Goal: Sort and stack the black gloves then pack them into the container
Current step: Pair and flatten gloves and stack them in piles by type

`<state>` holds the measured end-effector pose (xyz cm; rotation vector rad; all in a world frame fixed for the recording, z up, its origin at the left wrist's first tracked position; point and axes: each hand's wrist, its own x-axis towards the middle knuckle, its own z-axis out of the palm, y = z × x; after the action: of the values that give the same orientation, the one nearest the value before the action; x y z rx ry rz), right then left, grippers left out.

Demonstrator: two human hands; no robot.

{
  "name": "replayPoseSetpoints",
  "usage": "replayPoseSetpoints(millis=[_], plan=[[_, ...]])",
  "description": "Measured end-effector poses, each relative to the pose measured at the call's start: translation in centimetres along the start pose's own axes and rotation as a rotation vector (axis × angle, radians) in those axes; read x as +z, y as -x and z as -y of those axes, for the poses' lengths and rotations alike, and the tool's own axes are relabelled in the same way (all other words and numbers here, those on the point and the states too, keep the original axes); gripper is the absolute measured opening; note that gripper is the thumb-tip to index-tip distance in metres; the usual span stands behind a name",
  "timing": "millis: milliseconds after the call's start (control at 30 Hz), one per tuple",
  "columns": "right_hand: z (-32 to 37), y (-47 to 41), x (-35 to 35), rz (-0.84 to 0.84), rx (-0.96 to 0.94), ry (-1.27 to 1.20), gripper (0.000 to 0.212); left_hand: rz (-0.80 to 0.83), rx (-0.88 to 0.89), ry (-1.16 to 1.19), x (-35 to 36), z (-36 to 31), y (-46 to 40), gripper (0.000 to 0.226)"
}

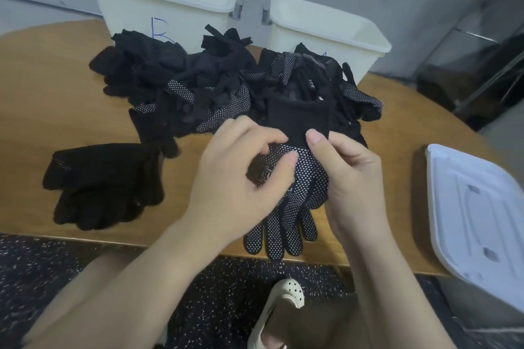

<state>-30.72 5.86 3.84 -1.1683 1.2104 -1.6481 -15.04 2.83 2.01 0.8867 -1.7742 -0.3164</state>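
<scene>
Wooden and rounded at its edges, the table (pixel 56 99) carries a loose heap of black gloves (pixel 198 88) across its middle, with two white bins behind it against a grey wall: the left bin (pixel 158 0) marked with a blue letter, the right bin (pixel 326 28) just beyond the heap's far side. A small stack of plain black gloves (pixel 102 184) lies flat to the left near the front edge, and a white lid (pixel 476 207) rests at the right. Between the hands a dotted glove (pixel 297 193) is held over the front edge, its long axis running away from the person, cuff toward the heap and fingers hanging toward the floor. The left hand (pixel 241 176) curls over the glove's palm area, thumb and forefinger pinching the dotted fabric, and seems to hold a small dark tag or label there, though that is too blurred to be sure. The right hand (pixel 348 178) pinches the glove at the base of the cuff with thumb and fingers closed on it. Judging by this, the glove is being straightened for stacking; the plain stack lies nearer the left hand, the bins well beyond both
</scene>
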Motion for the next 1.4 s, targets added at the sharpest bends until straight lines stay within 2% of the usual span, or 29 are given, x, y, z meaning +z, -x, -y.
replayPoseSetpoints(millis=[67,200,300,433,600,667,733,800,833,867,933,1033,1133,1267,1333,1400], plan=[[-0.1,0.2,0.3,0.004,-0.027,-0.017,0.006,0.053,-0.006,-0.022,0.4,-0.5,0.2,0.038],[-0.2,0.0,0.6,0.032,-0.034,-0.074,0.018,0.102,-0.072,0.027,0.3,-0.9,0.0,0.05],[-0.2,-0.2,0.8,0.086,0.01,-0.088,0.034,0.112,-0.198,0.181,-0.1,-1.1,-0.2,0.041],[-0.7,-0.7,0.8,0.192,0.048,-0.117,0.057,0.109,-0.481,0.479,-0.4,-2.1,-0.5,0.02],[-0.6,-1.3,0.5,0.353,0.069,-0.169,0.076,0.007,-0.762,0.723,-0.9,-2.3,-1.0,0.015],[-0.8,-1.4,0.3,0.296,0.007,-0.125,0.074,-0.015,-0.845,0.819,-1.0,-2.1,-1.2,0.014],[-1.0,-1.6,0.2,0.087,-0.066,-0.058,0.06,-0.018,-0.888,0.88,-1.1,-2.0,-1.2,0.019],[-1.2,-2.0,-0.2,-0.099,-0.086,0.05,0.041,0.009,-0.874,0.897,-1.2,-1.9,-1.1,0.024],[-1.2,-2.2,-0.5,-0.13,-0.059,0.105,0.031,0.019,-0.861,0.901,-1.3,-1.9,-1.1,0.025],[-1.3,-2.2,-0.7,-0.112,-0.009,0.141,0.023,0.023,-0.847,0.91,-1.4,-1.9,-1.1,0.026],[-1.3,-1.9,-0.7,0.014,0.071,0.174,0.025,0.024,-0.817,0.933,-1.8,-1.8,-1.1,0.027],[-1.1,-1.1,-0.4,0.164,0.049,0.167,0.029,0.063,-0.759,0.929,-2.2,-1.8,-1.1,0.026],[-0.8,-0.7,-0.3,0.19,0.008,0.108,0.028,0.084,-0.692,0.858,-2.4,-1.9,-0.9,0.024],[-0.3,0.1,-0.8,0.209,-0.023,0.045,0.019,0.124,-0.514,0.639,-2.9,-1.8,-0.6,0.016],[0.0,0.7,-1.2,0.232,-0.01,0.01,0.018,0.189,-0.481,0.61,-3.1,-1.6,-0.3,0.01],[0.0,1.2,-1.4,0.254,0.02,-0.007,0.018,0.241,-0.474,0.6,-3.2,-1.0,0.1,0.012]])
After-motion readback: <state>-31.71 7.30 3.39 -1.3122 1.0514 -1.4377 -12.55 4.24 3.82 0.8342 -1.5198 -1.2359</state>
